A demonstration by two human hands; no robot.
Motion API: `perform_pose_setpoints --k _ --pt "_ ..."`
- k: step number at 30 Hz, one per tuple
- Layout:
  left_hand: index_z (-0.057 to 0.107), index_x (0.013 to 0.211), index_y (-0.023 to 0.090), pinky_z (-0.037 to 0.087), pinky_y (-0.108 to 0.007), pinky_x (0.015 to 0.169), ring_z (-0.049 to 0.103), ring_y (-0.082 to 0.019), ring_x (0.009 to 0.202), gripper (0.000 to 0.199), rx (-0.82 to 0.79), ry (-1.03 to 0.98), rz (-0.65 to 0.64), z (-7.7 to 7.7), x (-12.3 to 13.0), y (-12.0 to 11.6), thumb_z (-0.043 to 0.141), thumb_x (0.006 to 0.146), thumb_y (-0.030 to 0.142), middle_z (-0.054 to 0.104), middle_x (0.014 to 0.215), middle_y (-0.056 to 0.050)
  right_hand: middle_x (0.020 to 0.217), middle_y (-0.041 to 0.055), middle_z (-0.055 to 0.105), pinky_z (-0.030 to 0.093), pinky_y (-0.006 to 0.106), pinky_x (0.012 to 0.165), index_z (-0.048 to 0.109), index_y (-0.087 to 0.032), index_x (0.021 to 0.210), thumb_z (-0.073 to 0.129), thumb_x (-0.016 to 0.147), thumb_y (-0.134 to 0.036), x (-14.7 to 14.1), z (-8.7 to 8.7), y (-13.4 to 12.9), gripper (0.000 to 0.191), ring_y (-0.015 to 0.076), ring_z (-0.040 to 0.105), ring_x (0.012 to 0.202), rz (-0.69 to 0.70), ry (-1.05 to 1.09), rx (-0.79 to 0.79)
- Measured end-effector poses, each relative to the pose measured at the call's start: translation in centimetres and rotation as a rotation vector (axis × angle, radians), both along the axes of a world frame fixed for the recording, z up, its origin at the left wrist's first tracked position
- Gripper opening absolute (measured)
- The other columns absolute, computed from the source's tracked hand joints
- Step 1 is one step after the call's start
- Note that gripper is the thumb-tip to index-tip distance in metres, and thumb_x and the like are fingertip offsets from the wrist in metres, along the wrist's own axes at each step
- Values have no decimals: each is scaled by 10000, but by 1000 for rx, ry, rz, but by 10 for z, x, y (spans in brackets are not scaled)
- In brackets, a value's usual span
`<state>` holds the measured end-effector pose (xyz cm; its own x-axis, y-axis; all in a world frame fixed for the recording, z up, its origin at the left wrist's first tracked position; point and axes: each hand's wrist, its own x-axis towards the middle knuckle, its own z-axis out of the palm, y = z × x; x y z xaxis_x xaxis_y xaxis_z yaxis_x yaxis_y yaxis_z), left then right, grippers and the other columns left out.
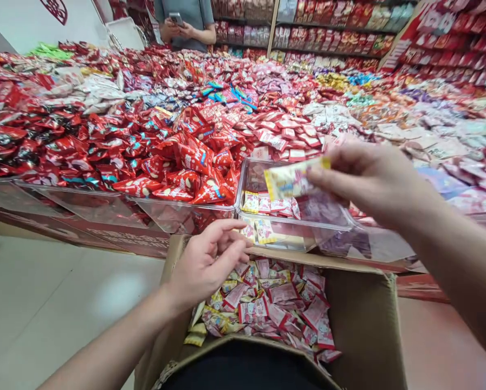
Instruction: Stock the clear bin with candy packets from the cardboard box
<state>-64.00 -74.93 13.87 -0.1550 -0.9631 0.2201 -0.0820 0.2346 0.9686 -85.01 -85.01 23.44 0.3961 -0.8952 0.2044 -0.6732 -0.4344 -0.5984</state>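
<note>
The right hand (340,176) pinched an oblong, pale packet (287,181) with yellow ends over the clear plastic bin (299,221). The loosely curled left hand (214,257) hovered by its front-left corner, above pink packets (283,293) in a cardboard box (364,319).

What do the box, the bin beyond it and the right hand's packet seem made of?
Box: apparently matt brown cardboard, edges frayed. Bin: clear, glossy, probably plastic; packets show through its front. Packet: printed, smooth, likely plastic film, with flat yellow ends.
</note>
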Motion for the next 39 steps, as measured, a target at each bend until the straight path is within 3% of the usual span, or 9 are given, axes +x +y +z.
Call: perform_pose_setpoints --k 5,12,17,20,22,25,29,34,39 --pt "324 1203 226 539 -242 607 639 -168 791 497 101 281 -113 25 -28 -3 583 780 243 601 1050 -96 512 -35 476 304 194 347 515 -195 714 589 693 -470 -9 -17 38 286 59 405 388 92 -387 449" --pt "299 1250 166 509 -211 516 618 -116 554 470 166 265 -36 20 -41 -19 495 830 243 654 651 4 592 -43 506 297 166 364 485 -172 837 580 717 -427 -7 -40 42 298 43 389 421 179 -421 562" --pt "215 1310 187 520 -221 560 630 -122 619 497 13 46 7 17 -22 -19 427 862 212 673 743 -29 773 35 619 431 216 572 560 -164 895 481 799 -343 -13 -29 26 217 119 546 657 209 -173 272" --pt "405 1202 193 528 -242 659 637 -127 721 391 -282 -234 178 5 0 -17 472 822 132 662 894 -50 900 46 651 431 254 714 612 -195 927 437 814 -238 -13 -12 -2 213 163 572 809 107 171 18" --pt "523 1074 189 520 -230 676 635 -124 732 315 -480 -408 209 -7 14 -17 508 778 81 666 880 -36 919 35 660 421 258 726 640 -216 916 435 794 -188 -6 -8 -24 241 176 583 825 100 412 -45" --pt "579 942 175 513 -212 632 633 -119 688 220 -533 -537 204 -25 27 -20 495 768 71 672 780 -22 854 39 677 413 245 646 669 -215 882 455 744 -138 16 -21 -52 266 183 600 766 294 682 33" --pt "575 910 169 507 -211 587 620 -113 626 196 -503 -520 238 -36 30 -23 476 770 74 663 723 -18 804 81 681 385 238 567 684 -164 870 497 678 -80 49 -54 -69 280 195 607 725 548 931 182" --pt "574 912 162 497 -222 590 611 -121 653 226 -565 -495 201 -39 31 -25 488 741 41 655 718 -28 837 98 675 371 229 539 673 -126 907 528 666 -72 65 -71 -71 286 186 605 713 591 1086 291" --pt "569 920 173 496 -231 595 605 -121 656 240 -545 -489 190 -41 32 -25 482 741 39 653 726 -26 806 94 669 374 244 535 680 -119 856 542 677 -124 59 -60 -73 226 194 596 705 560 1095 347"
